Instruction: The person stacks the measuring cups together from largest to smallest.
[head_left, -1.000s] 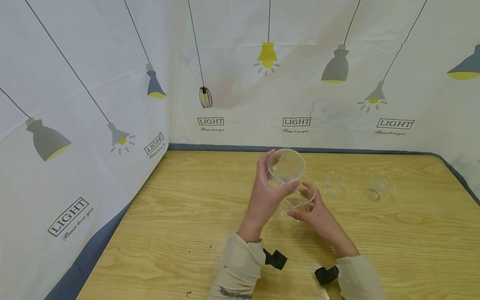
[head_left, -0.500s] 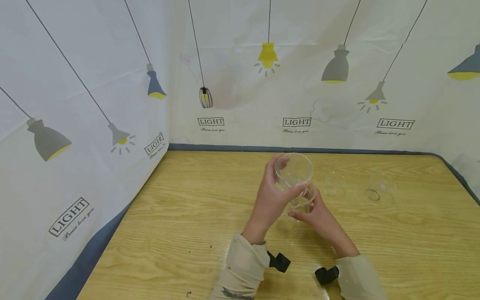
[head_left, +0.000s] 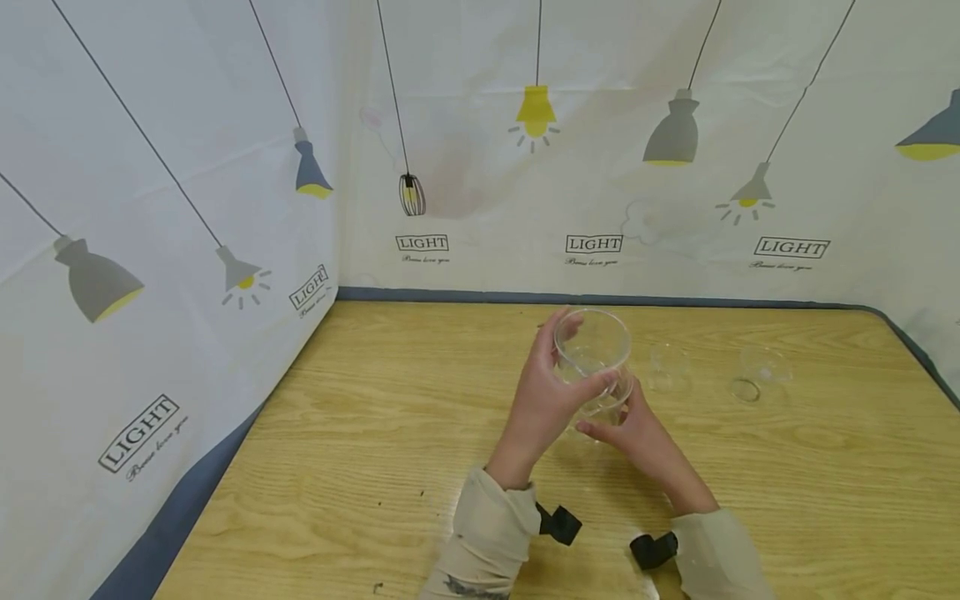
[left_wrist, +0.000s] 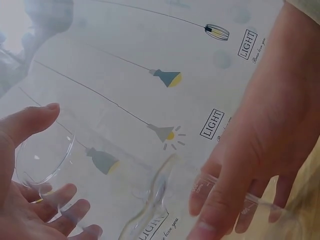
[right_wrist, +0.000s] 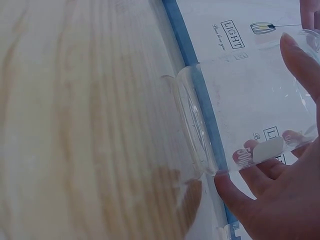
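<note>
My left hand point(head_left: 543, 392) grips a clear beaker point(head_left: 592, 335), thumb on the near side. Below and to its right, my right hand point(head_left: 645, 433) holds a second clear beaker point(head_left: 600, 412) just above or on the table; which, I cannot tell. The upper beaker's lower end overlaps the mouth of the lower one; how deep it sits is unclear through the glass. In the right wrist view, white "500" print marks the lower beaker point(right_wrist: 230, 115), fingers of the right hand point(right_wrist: 280, 195) curled round it. In the left wrist view, the left hand point(left_wrist: 45, 200) surrounds a round glass rim.
Two more clear glass pieces, one glass vessel point(head_left: 667, 367) and another glass vessel point(head_left: 746, 389), are on the wooden table point(head_left: 360, 417) to the right. A lamp-printed cloth point(head_left: 487, 192) walls the back and left. Black camera mounts point(head_left: 558, 525) hang at the wrists.
The left hand has moved right and slightly down, bringing its beaker over the mouth of the one in the right hand. My right hand stays nearly still.
</note>
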